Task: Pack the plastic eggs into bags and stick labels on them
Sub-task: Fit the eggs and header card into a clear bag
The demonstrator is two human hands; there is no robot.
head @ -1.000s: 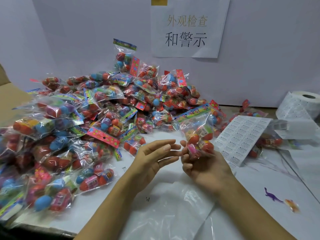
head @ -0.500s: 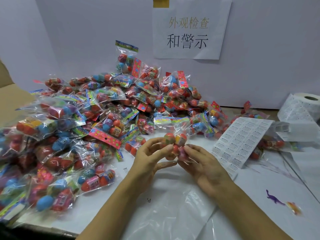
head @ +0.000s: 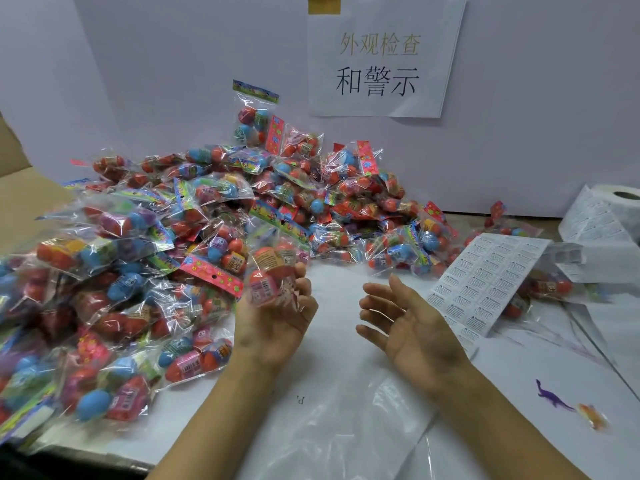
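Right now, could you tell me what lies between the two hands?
In the head view, only bare white tabletop shows between the left hand, which holds a bag of eggs, and the open right hand.

the bag of eggs (head: 273, 271) passed to the left hand (head: 273, 317); right hand (head: 408, 327) let go.

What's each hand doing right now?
Left hand: fingers curled around a bag of eggs.
Right hand: open, holding nothing.
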